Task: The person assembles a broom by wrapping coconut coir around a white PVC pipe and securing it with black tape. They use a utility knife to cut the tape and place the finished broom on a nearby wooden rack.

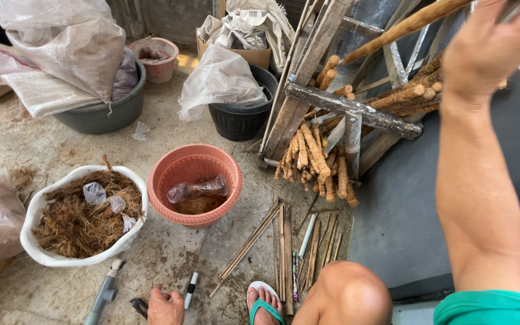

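Note:
My right hand is raised at the top right, closed around a long fibre-wrapped stick that slants up over a wooden rack. The rack holds a bundle of similar fibre-wrapped sticks. My left hand rests low on the concrete floor at the bottom edge, fingers curled, beside a black-and-white marker pen and a small dark tool. Whether that hand grips anything is not visible.
A white basin of brown fibre, a pink pot with a plastic bag, thin bamboo slats, a grey pipe piece, dark tubs with plastic sacks, and my knee and sandalled foot.

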